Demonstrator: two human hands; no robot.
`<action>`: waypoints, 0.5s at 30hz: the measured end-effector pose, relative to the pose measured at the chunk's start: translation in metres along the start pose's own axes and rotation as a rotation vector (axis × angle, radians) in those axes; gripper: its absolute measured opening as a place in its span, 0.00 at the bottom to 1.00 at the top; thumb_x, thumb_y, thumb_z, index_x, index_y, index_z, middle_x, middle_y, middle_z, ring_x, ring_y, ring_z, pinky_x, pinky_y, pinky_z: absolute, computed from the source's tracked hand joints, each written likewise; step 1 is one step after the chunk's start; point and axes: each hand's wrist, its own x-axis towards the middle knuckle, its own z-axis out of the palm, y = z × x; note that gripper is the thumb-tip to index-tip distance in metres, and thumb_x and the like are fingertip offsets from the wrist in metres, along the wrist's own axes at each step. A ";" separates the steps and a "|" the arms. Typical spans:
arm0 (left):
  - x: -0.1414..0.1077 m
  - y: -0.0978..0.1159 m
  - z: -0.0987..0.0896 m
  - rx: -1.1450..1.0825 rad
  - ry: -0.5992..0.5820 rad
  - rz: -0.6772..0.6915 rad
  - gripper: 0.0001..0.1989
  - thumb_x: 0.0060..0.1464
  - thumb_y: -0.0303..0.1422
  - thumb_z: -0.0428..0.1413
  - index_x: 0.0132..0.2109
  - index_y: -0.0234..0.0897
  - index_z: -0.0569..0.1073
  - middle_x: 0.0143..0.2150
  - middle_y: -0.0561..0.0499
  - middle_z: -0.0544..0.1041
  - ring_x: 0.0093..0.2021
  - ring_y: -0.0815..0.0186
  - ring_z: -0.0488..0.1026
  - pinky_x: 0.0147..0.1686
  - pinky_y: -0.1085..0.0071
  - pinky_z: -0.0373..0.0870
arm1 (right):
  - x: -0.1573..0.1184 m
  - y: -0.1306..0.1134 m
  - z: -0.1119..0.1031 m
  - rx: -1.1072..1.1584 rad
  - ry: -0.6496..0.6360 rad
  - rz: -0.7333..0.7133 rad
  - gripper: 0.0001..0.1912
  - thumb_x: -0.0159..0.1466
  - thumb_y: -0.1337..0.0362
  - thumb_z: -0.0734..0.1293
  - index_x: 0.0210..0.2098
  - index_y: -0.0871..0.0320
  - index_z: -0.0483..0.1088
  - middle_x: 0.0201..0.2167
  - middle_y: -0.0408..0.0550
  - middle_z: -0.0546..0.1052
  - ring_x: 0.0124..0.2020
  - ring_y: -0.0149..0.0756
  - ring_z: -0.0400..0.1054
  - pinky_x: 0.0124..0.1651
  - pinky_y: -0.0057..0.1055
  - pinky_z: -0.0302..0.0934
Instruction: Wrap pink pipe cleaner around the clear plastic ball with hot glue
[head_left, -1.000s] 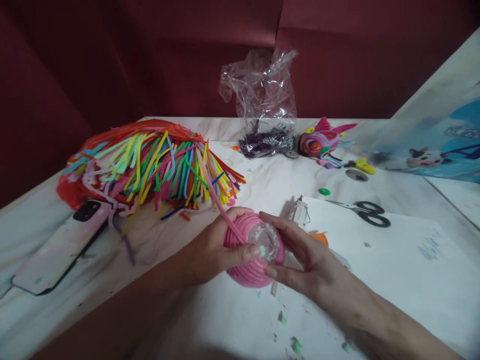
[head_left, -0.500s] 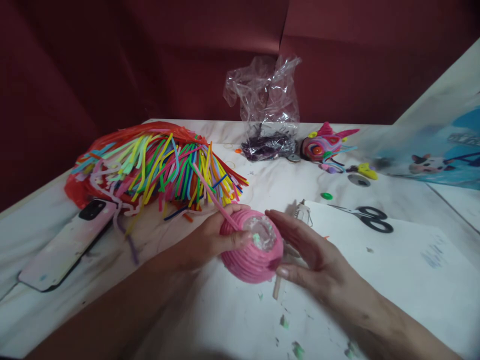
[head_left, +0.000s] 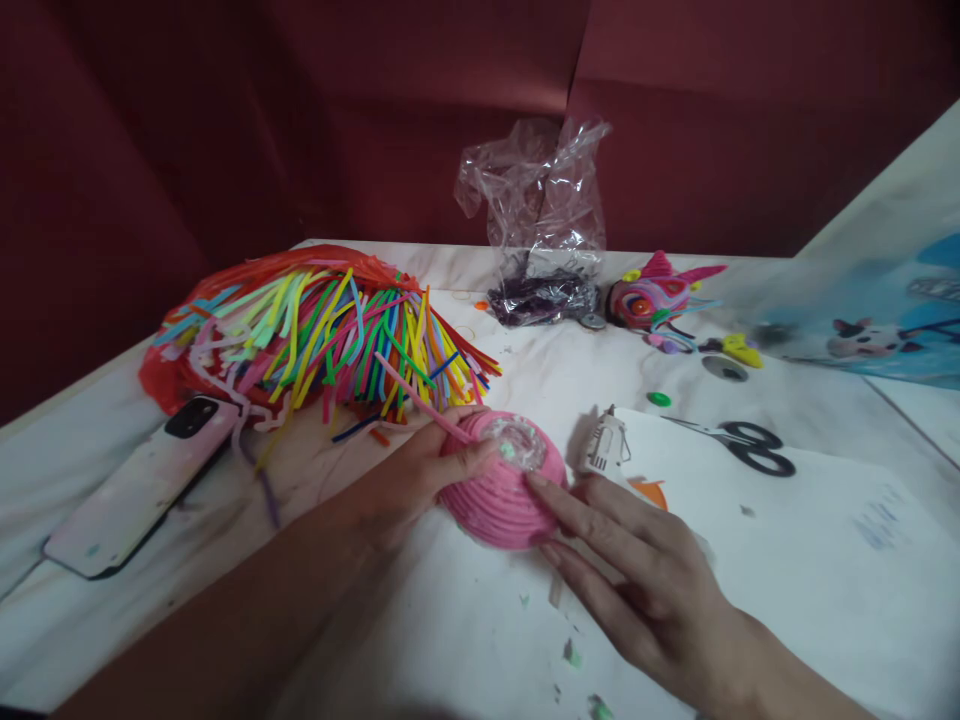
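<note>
Pink and white, a flat phone (head_left: 150,490) lies by a red plastic bag (head_left: 166,375) full of bright fuzzy sticks (head_left: 360,345), maybe set close for easy picking. The left hand (head_left: 420,465) pinches a round pink ball of wound fuzzy strands (head_left: 495,510), likely so it can't slip. The ball is between both hands. Past it is a white glue gun (head_left: 606,445). The right hand (head_left: 645,570) is partly spread, its fingertips touching the ball's side, maybe to steady it. Black-handled metal scissors (head_left: 754,445) lie on white paper (head_left: 810,560).

Ribbed pink ball (head_left: 499,510) — black-handled scissors (head_left: 750,448) — white table (head_left: 420,630) veined grey — deep maroon backdrop (head_left: 420,120).
</note>
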 end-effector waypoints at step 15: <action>-0.003 0.010 -0.007 0.202 0.012 -0.022 0.27 0.46 0.36 0.61 0.53 0.36 0.65 0.48 0.46 0.73 0.52 0.54 0.67 0.51 0.60 0.62 | 0.002 -0.001 -0.004 -0.026 -0.037 0.001 0.15 0.74 0.66 0.52 0.58 0.59 0.57 0.37 0.50 0.66 0.38 0.37 0.61 0.32 0.28 0.60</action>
